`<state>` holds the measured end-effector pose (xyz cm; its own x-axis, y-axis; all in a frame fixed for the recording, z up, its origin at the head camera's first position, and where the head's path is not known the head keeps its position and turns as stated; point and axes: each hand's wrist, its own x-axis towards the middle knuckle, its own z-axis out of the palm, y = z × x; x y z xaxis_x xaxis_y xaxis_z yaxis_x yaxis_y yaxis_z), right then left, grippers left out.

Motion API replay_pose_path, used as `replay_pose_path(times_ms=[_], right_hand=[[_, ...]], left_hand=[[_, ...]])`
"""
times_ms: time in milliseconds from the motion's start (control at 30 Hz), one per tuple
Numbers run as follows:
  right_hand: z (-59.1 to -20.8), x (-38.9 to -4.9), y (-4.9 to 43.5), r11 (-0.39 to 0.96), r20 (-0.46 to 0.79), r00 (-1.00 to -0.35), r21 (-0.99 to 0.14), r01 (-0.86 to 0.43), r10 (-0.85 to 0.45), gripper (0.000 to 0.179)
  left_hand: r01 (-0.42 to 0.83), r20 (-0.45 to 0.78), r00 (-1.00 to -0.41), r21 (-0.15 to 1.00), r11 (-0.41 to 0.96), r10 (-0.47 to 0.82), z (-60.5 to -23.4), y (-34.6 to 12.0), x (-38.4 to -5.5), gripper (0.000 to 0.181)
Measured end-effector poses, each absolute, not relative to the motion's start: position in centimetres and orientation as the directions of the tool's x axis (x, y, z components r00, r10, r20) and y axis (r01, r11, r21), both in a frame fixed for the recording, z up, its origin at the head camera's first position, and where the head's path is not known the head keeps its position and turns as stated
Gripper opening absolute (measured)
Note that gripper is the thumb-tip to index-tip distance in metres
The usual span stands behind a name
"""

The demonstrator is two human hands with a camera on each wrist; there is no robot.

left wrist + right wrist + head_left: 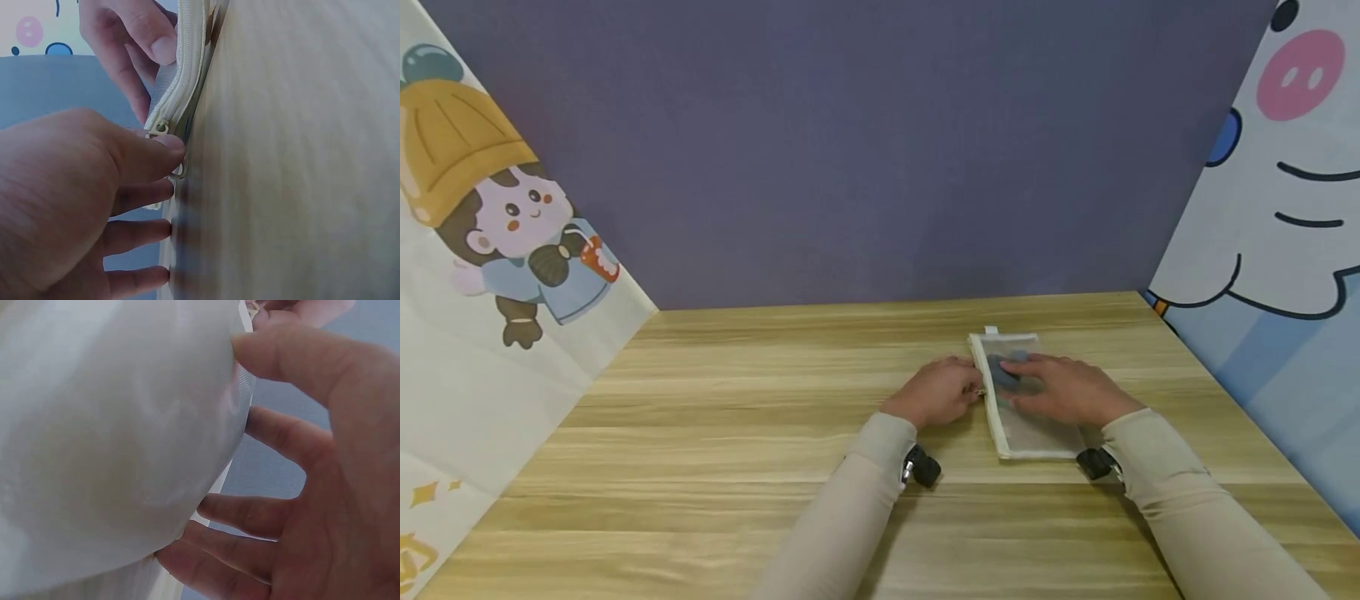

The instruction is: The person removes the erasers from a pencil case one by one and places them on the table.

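Observation:
A translucent mesh pouch (1037,437) with white edging lies flat on the table, right of centre. Along its left side runs a white zipper (992,408). My left hand (940,392) is at that side, pinching the zipper's metal pull (178,169) between thumb and forefinger, its other fingers extended. My right hand (1067,392) rests on top of the pouch; in the right wrist view its fingers (287,437) are spread and touch the clear surface. Through the mesh shows a dark bluish item (1002,371), partly covered by the right fingers; its kind is unclear.
The wood-grain table (715,433) stretches left of the hands. A grey-purple panel (850,150) stands behind it. Cartoon-printed sheets flank the left side (467,375) and right side (1285,358). A small black device is strapped on each wrist.

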<state>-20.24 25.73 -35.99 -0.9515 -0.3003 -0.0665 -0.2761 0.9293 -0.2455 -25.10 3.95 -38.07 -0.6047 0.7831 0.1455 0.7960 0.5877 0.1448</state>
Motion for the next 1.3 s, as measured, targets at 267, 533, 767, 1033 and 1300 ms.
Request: replay_pose_path(times_ms=[267, 533, 767, 1033, 1300], right_hand=[[-36.2, -20.3, 25.6, 0.934, -0.068, -0.957, -0.250, -0.257, -0.282, 0.067], [-36.4, -20.4, 25.5, 0.934, -0.012, -0.964, -0.252, -0.255, -0.266, 0.066], [-36.7, -20.5, 25.5, 0.931, 0.010, -0.962, -0.249, -0.267, -0.273, 0.065], [-36.7, -20.5, 25.6, 0.931, 0.009, -0.959, -0.237, -0.277, -0.283, 0.068], [-36.7, -20.5, 25.6, 0.929, 0.005, -0.956, -0.234, -0.287, -0.294, 0.067]], left_hand=[[0.773, 0.123, -0.633, 0.059, 0.631, 0.764, -37.9, 3.8, -24.5, 0.017], [0.807, 0.135, -0.588, 0.023, 0.591, 0.798, -37.6, 4.0, -23.9, 0.017], [0.819, 0.084, -0.573, 0.019, 0.574, 0.815, -37.3, 4.0, -23.1, 0.017], [0.821, 0.015, -0.571, 0.022, 0.570, 0.821, -36.8, 4.0, -22.0, 0.018], [0.824, -0.012, -0.566, -0.013, 0.566, 0.824, -36.0, 4.0, -21.0, 0.018]])
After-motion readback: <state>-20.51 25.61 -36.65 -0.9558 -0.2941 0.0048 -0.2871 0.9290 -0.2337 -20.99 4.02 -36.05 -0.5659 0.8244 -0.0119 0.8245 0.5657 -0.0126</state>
